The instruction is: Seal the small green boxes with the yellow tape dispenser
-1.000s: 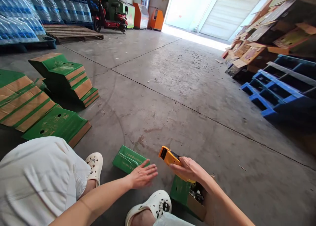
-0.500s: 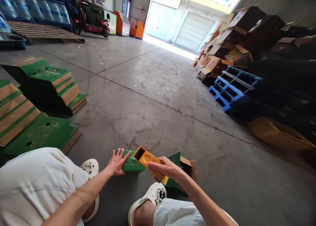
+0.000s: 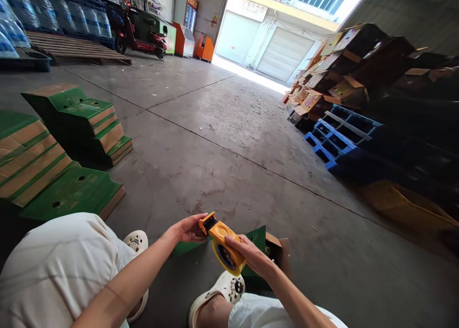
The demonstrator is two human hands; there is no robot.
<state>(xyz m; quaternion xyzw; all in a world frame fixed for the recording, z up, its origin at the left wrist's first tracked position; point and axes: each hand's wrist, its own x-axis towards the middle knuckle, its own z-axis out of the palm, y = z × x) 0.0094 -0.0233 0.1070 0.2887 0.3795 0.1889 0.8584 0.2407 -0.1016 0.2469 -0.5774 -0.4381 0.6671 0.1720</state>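
An orange tape dispenser [image 3: 223,232] with a roll of tape in it is held above the floor between my feet. My right hand [image 3: 251,256] is wrapped round its rear, the thumb on top. At its front end, my left hand [image 3: 191,228] has its fingers closed against the black-edged head; whether it pinches the tape's end is hidden. Beneath my left hand lies a green box [image 3: 191,246], partly covered. Beside my right hand stands an open green carton [image 3: 255,237] with its brown flap up.
Stacked green cartons [image 3: 77,191] stand at the left. To the right are blue pallets [image 3: 332,139] and a leaning pile of cardboard boxes [image 3: 322,79]. A red scooter [image 3: 143,41] and water bottles [image 3: 68,15] are at the back left. My white clogs [image 3: 218,289] flank the work.
My left hand has lifted off the green box and closed at the dispenser's front end. My right hand has tilted the dispenser, so its tape roll now shows.
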